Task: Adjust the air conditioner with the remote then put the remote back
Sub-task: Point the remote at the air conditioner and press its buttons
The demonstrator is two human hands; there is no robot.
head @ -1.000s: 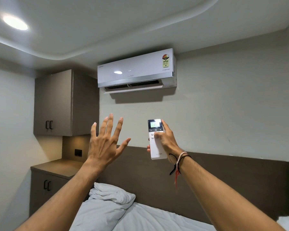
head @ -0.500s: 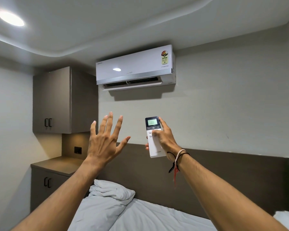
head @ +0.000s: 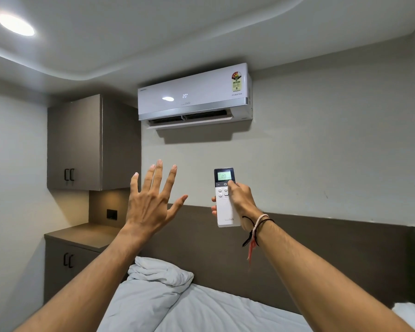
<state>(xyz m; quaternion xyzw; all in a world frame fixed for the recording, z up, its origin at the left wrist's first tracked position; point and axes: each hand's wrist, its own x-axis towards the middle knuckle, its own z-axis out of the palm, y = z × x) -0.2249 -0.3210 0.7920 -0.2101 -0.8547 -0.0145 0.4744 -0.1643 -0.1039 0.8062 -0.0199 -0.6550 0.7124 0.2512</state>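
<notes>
A white air conditioner (head: 194, 94) hangs high on the wall, its flap open and "20" lit on its front. My right hand (head: 241, 201) holds a white remote (head: 224, 207) upright below it, thumb on the buttons just under the lit screen, which reads 20. My left hand (head: 151, 202) is raised beside the remote, palm forward, fingers spread, holding nothing.
A bed with white sheets (head: 201, 307) and a pillow (head: 158, 271) lies below, against a dark headboard (head: 321, 248). A grey wall cabinet (head: 86, 142) and a low cabinet with a counter (head: 82, 236) fill the left corner. A ceiling light (head: 16, 25) glows.
The air conditioner's front now shows "20", which was dark before. My thumb has slid up the remote toward the screen. Both hands stay raised.
</notes>
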